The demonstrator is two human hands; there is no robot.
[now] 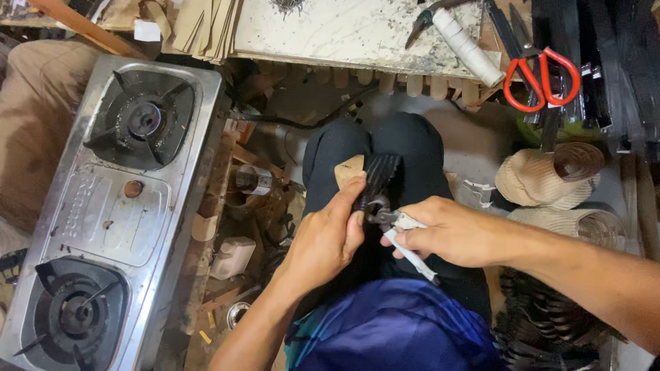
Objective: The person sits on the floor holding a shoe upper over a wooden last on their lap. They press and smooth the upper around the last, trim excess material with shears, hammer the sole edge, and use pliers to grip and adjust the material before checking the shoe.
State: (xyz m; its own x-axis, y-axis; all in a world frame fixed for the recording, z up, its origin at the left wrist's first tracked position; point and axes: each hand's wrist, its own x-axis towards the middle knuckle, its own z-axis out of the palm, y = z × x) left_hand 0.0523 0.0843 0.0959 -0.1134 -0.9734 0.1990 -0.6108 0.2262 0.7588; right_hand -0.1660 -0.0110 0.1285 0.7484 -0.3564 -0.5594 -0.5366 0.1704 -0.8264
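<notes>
Both hands meet over my knees. My left hand (330,237) pinches the near end of a black ribbed strap (377,180), which lies along my lap with a tan piece (348,172) just beside it. My right hand (450,230) is closed round pliers (402,237) with white handles, whose jaws seem to bite the strap's end. A steel stove (103,213) sits at my left.

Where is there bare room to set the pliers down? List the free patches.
Free: the steel panel between the stove's two burners, and the pale board left of the white roll. Crowded: the scrap-littered floor beside the stove and the black strips under the right arm.
</notes>
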